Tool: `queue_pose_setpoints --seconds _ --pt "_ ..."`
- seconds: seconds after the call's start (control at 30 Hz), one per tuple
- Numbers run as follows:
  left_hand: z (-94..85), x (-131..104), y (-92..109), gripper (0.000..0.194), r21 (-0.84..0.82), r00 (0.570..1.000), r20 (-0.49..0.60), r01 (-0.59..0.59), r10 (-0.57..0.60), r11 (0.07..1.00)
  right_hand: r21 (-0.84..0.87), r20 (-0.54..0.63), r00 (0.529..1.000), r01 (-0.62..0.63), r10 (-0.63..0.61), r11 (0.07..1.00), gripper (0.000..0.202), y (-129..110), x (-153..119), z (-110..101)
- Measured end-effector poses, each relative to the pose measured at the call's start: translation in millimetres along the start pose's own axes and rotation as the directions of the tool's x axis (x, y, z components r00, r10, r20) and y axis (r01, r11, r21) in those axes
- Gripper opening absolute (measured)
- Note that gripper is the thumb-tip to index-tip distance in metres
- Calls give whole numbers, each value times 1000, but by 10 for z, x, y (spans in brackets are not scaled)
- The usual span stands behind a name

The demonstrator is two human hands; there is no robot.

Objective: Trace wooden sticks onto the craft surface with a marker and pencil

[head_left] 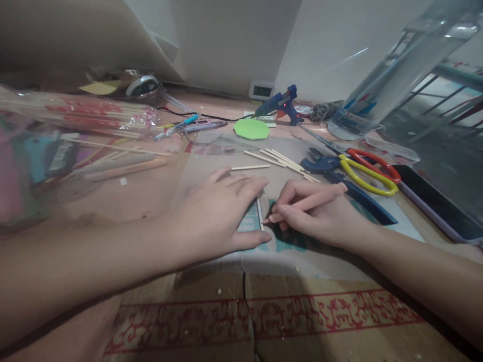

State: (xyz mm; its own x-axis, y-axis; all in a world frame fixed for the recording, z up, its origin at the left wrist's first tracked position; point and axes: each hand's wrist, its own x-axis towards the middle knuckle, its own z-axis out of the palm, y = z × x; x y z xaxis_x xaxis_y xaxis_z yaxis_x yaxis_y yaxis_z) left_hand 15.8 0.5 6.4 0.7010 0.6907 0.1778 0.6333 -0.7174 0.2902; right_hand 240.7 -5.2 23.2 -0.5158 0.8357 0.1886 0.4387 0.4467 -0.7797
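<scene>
My right hand (317,213) grips a pink pen (320,197), its tip down against a thin wooden stick (260,208). That stick lies lengthwise on a pale sheet (211,151) with green print. Stretched out on the sheet, my left hand (226,211) has thumb and fingers apart, near the two ends of the stick. Whether it presses on the stick I cannot tell. Another wooden stick (251,167) lies just beyond the left fingers. Several more sticks (283,160) are scattered past my right hand.
Scissors (372,171) and blue-handled pliers (362,198) lie at the right, beside a phone (441,201). Behind are a blue glue gun (279,105), a green octagonal piece (251,129) and a tall clear container (377,95). Bagged sticks (94,113) lie left.
</scene>
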Motion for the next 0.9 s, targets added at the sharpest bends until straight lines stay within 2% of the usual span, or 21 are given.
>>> queue_pose_setpoints --seconds 0.2,0.4,0.73,0.9 --pt "-13 -3 0 79 24 1000 15 -9 9 1000 -7 -28 998 -59 59 998 19 -27 27 -3" --pt "-27 -6 11 80 58 1000 22 -19 17 998 16 5 1000 -13 13 1000 19 -14 7 -9" --pt "-55 -12 26 76 76 1000 16 -13 12 997 -39 -73 994 -88 85 995 15 -21 50 13" --pt "-36 -17 21 76 54 1000 11 -9 8 999 -5 5 998 -56 56 998 20 -3 40 -8"
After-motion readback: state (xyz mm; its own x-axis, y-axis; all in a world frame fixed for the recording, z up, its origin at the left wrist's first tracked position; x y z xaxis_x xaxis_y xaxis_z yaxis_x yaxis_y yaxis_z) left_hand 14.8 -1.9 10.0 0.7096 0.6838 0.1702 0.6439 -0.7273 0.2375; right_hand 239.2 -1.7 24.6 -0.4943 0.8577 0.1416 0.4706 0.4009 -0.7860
